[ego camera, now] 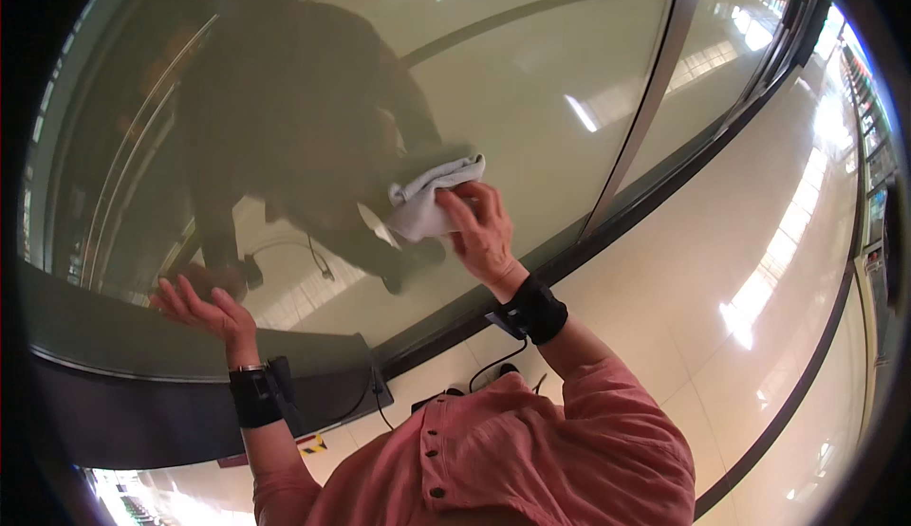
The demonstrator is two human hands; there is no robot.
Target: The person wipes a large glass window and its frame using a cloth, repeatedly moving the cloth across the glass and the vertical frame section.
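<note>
A folded light grey cloth (425,216) is gripped between the thumb and fingers of my right hand (480,231), held at a large glass panel (519,135) that mirrors my body. Whether the cloth presses on the glass cannot be told. My left hand (206,312) is at the left, palm up with its fingers apart and nothing in it, close to the glass above a dark ledge. Both wrists wear black bands with cables.
A dark ledge (178,405) runs along the lower left. A metal upright (644,106) divides the glass, and a dark bottom frame (605,238) meets the glossy tiled floor (712,277). Yellow and black tape (313,445) shows beneath the ledge.
</note>
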